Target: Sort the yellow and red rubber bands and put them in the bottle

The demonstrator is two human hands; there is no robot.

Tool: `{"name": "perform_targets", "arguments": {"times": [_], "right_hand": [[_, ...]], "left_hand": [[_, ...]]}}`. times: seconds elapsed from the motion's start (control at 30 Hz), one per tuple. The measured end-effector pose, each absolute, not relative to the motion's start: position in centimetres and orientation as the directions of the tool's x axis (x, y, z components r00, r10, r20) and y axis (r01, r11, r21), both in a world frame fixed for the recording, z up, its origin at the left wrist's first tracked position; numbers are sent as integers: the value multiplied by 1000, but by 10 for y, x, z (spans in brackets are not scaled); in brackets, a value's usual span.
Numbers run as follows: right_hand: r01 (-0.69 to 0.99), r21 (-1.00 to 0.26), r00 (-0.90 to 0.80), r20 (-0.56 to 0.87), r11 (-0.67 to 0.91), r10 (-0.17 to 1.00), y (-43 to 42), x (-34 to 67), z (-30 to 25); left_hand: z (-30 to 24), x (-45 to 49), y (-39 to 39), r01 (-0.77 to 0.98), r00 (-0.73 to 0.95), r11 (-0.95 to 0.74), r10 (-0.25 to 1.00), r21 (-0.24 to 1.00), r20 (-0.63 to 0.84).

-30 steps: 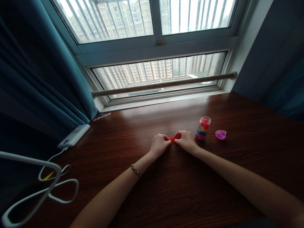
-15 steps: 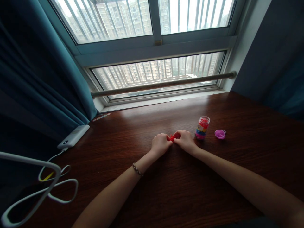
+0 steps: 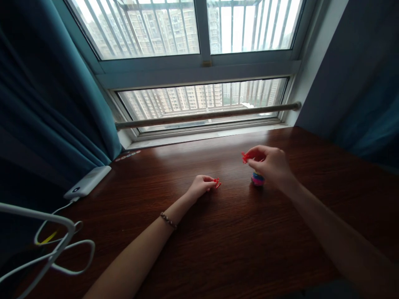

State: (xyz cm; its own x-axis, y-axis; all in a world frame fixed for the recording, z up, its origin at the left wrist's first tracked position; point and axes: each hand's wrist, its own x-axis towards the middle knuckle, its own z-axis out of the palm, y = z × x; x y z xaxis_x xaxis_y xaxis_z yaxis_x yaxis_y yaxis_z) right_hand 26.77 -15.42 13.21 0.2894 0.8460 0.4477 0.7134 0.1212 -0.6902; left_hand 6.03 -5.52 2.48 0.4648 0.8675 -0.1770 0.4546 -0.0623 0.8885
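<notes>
My left hand (image 3: 199,186) is closed low over the table, pinching a small red plastic piece (image 3: 217,183) between thumb and fingertips. My right hand (image 3: 272,164) is raised above the table, its thumb and fingers closed on another small red plastic piece (image 3: 245,157). Both pieces are too small for their exact shape to be made out. Below and behind the right hand stands a small clear jar (image 3: 258,179) with coloured layers; only its blue and pink lower part shows plainly. The purple lid is hidden behind the right hand and wrist.
The brown wooden table (image 3: 187,249) runs up to a window with a metal rail (image 3: 205,116). At the left lie a white power bank (image 3: 87,182) and a looped white cable (image 3: 70,272), beside a blue curtain (image 3: 77,104).
My hands have parted, each with a red piece. The right hand has risen and moved right, in front of the jar and lid; the left has shifted slightly left. The view has tilted slightly.
</notes>
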Motion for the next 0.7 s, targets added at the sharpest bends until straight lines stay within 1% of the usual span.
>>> {"name": "perform_targets", "arguments": {"times": [0.07, 0.17, 0.23, 0.33, 0.43, 0.5, 0.57, 0.7], "right_hand": [[687, -721, 318, 406, 87, 857, -155, 295, 147], [733, -680, 291, 336, 16, 896, -152, 325, 157], [775, -631, 265, 290, -24, 920, -149, 332, 160], [861, -502, 225, 238, -78, 945, -143, 329, 162], [924, -363, 178, 132, -120, 975, -135, 324, 165], [949, -286, 154, 63, -130, 986, -131, 321, 166], [967, -222, 136, 24, -128, 990, -128, 318, 168], [983, -110, 149, 16, -147, 989, -129, 306, 174]], "left_hand": [[26, 60, -56, 431, 464, -54, 869, 901, -169], [20, 61, -56, 437, 460, -100, 879, 894, -127], [14, 62, -56, 451, 447, -144, 891, 881, -83], [4, 63, -55, 467, 442, -246, 897, 850, 17], [-3, 63, -54, 490, 465, -347, 880, 800, 98], [-5, 63, -54, 500, 480, -380, 870, 778, 117], [-6, 62, -54, 508, 484, -395, 866, 766, 125], [-6, 62, -54, 517, 484, -406, 865, 753, 135]]}}
